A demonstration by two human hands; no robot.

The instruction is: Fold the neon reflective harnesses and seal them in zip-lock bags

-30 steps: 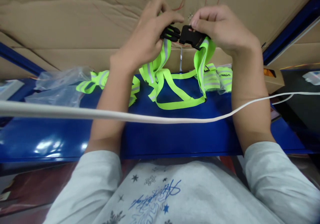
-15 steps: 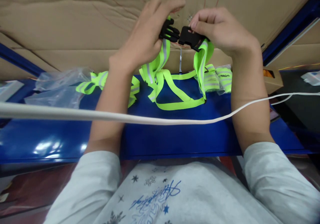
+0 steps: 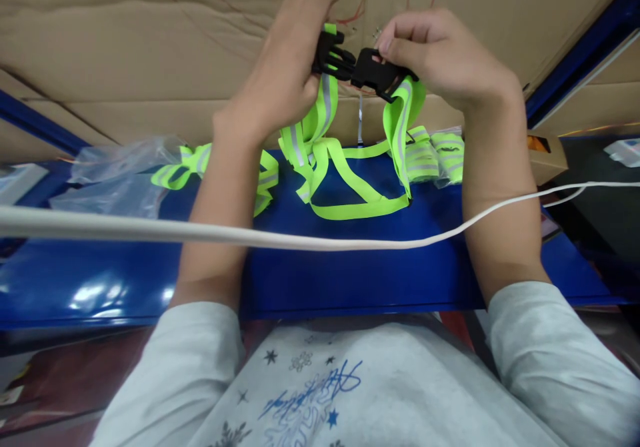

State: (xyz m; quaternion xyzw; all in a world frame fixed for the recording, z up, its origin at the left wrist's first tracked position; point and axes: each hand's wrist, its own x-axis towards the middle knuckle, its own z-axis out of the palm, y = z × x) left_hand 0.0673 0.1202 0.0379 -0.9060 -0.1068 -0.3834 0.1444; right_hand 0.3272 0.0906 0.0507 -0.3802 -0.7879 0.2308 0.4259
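Head camera shows me, at upper centre, the right hand pinching the buckle socket and the left hand against the buckle prongs, its grip unclear; the reflective webbing looks light and limp, so I'd hold those stiffer plastic parts.

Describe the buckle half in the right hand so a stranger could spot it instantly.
Above the blue table, find the right hand, raised before the cardboard. It pinches a black buckle half with a yellow-green strap hanging from it. Unlike the pronged half at the left hand, this one is a broad, flat socket.
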